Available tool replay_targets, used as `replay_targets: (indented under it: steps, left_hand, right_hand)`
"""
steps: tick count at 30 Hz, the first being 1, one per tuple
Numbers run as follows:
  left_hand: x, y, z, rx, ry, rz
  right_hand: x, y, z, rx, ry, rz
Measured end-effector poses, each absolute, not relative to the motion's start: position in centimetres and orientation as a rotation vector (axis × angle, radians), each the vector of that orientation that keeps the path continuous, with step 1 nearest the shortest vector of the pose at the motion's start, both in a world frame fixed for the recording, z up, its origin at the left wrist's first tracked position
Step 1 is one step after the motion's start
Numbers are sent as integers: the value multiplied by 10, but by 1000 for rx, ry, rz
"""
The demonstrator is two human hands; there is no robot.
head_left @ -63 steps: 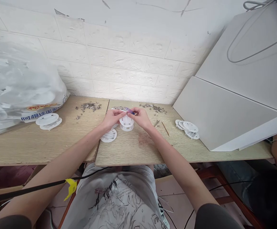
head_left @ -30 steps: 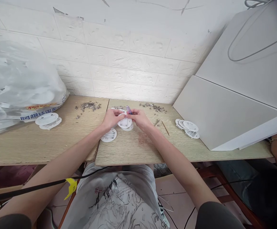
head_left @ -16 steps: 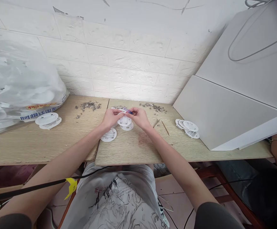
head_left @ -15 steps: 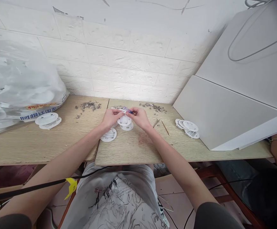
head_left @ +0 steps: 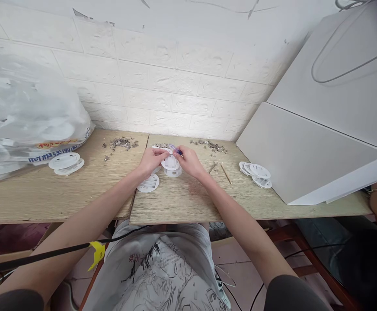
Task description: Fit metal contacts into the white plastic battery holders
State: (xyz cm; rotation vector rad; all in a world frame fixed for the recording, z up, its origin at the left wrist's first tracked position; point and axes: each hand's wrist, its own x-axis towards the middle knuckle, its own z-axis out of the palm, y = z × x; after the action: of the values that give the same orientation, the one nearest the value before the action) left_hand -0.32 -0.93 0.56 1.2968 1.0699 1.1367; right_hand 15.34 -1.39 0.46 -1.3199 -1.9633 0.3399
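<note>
White disc [head_left: 170,163] held over wooden tabletop [head_left: 182,203], left hand [head_left: 151,161] in pinching grip at its ten o'clock edge; right hand [head_left: 188,160], grip round purple-blue tool [head_left: 176,150], one o'clock; overlapping discs [head_left: 259,171] out at three

Our left hand [head_left: 151,161] holds a white disc [head_left: 170,163] and our right hand [head_left: 188,161] a purple tool [head_left: 177,150] near its edge; the wooden table [head_left: 175,203] bears metal bits [head_left: 123,143], a thin stick [head_left: 226,174] and, beside a large box [head_left: 311,151], overlapping discs [head_left: 259,171].
</note>
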Motion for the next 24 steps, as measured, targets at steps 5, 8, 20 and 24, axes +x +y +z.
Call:
replay_targets:
  steps: [5,8,20,24]
  left_hand:
    - [-2,-9,4,1232,1033,1163]
    - [-2,-8,3,1218,1007,1164]
    - [-3,-9,5,1188,1018,1168]
    - [-3,-10,4,1257,1011,1158]
  right_hand:
    - [155,-14,6,-1353,-1801,519]
    - [155,-13,5,-1350,-1827,440]
    - [157,-9,1,-1275,-1852,467]
    - [156,-9,0,-1269,-1693,686]
